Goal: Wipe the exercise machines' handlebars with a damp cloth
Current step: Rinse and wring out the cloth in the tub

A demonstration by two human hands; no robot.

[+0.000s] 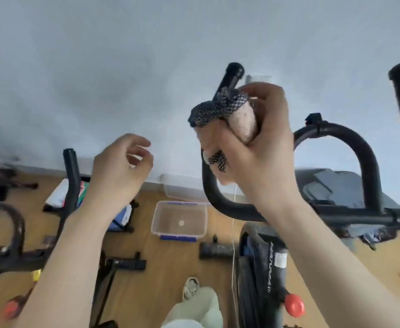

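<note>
Cloth (pixel 239 119): soft, bunches easily; right hand (pixel 260 147) grip clenches it around handlebar (pixel 229 79). Left hand (pixel 120 169) loose, empty.

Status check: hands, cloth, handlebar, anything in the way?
Right hand clamps cloth around handlebar. Left hand empty, half open, off the bars. Nothing blocking.

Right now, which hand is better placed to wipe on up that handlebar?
The right hand: it grips the cloth wrapped round the handlebar. The left hand hangs loosely curled and empty, off the bar.
</note>
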